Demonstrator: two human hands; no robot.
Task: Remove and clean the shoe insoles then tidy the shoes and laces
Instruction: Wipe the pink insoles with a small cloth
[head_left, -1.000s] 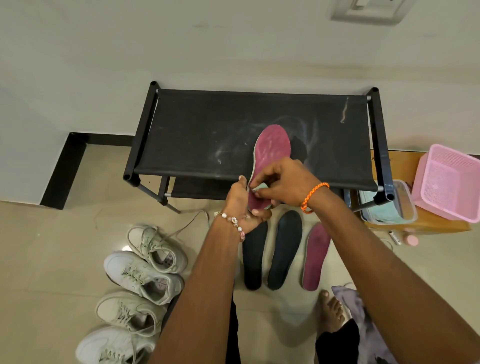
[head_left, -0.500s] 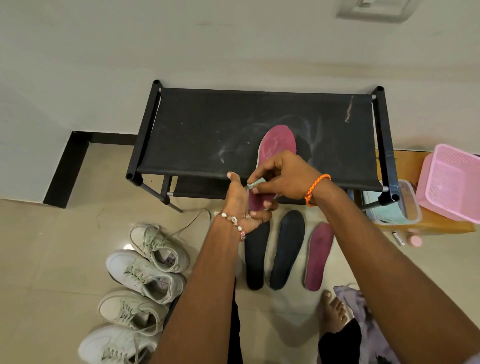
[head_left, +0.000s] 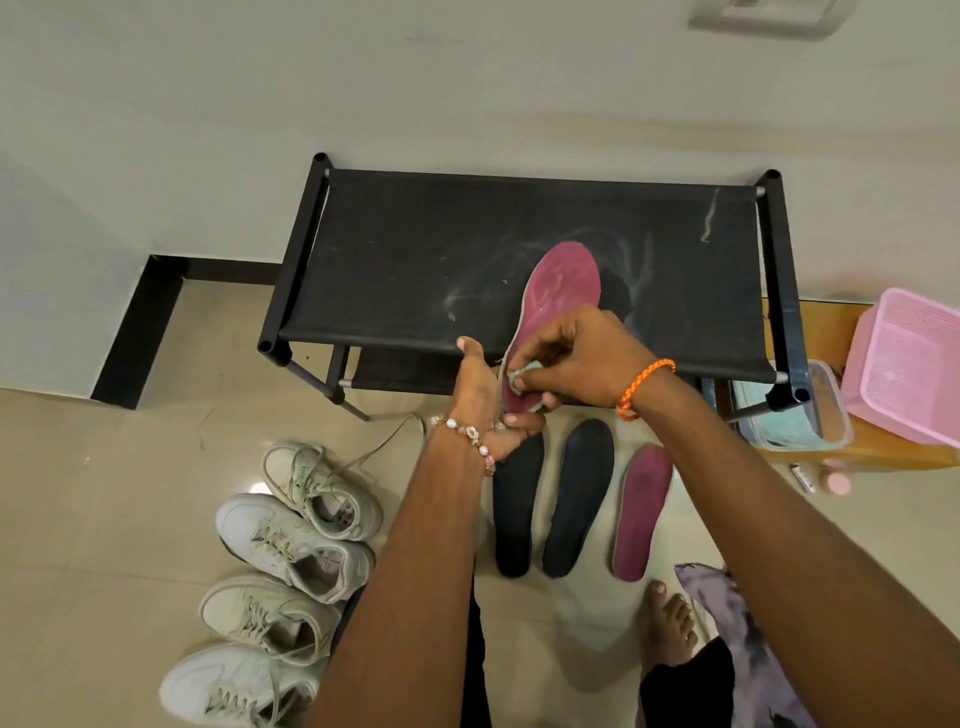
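Head view: the right hand (head_left: 576, 358) has slid its small green cloth (head_left: 525, 375) from the pink insole's (head_left: 561, 296) left edge back across its heel, fingers (head_left: 522, 383) pinched tight on it; wiping goes on, so cleaning looks part done. The left hand (head_left: 480, 400) grips the insole's heel from below, its toe over the black rack (head_left: 415, 260). Three more insoles (head_left: 576, 493) lie on the floor just below, four white shoes (head_left: 291, 551) to the left. A pink basket (head_left: 914, 364) sits right. Nothing blocks the wiping.

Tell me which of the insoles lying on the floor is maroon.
The rightmost insole, nearest the bare foot; the two insoles left of it are black.
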